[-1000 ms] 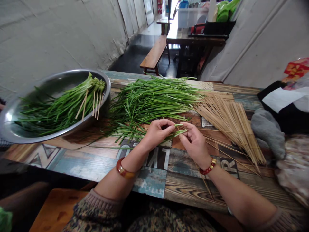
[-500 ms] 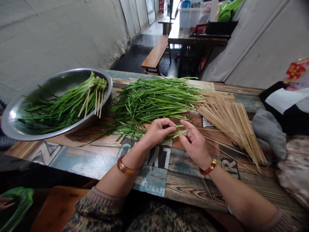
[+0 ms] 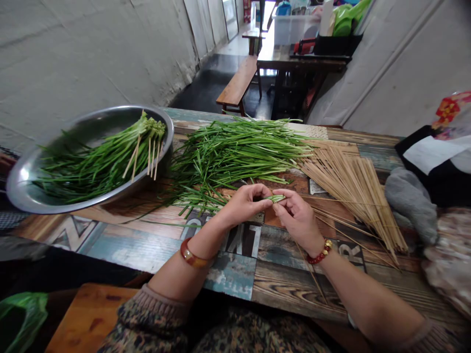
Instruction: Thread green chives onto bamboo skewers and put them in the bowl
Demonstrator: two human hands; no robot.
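Note:
A small bunch of garlic chives (image 3: 276,198) is pinched between my two hands, its pale cut ends pointing right. My left hand (image 3: 250,202) is closed on the stems, with the leaves trailing out to the left beneath it. With thumb and fingers, my right hand (image 3: 297,218) grips the stem ends; whether a skewer is among them is hidden. Just beyond my hands lies a large heap of loose chives (image 3: 239,149). Right of them, thin bamboo skewers (image 3: 353,191) are fanned out on the table, several single ones near my right hand.
At left a big steel basin (image 3: 25,189) holds skewered chive bundles (image 3: 147,130). Grey cloth-like material (image 3: 408,203) and a clear plastic bag (image 3: 451,260) sit at the right edge. Past the patterned tabletop (image 3: 228,279) stand a wooden bench (image 3: 239,81) and another table (image 3: 287,63).
My right hand's fingers have closed in on the stem ends, and both hands are now nearly touching. The chive ends sit more evenly together. The view has shifted slightly.

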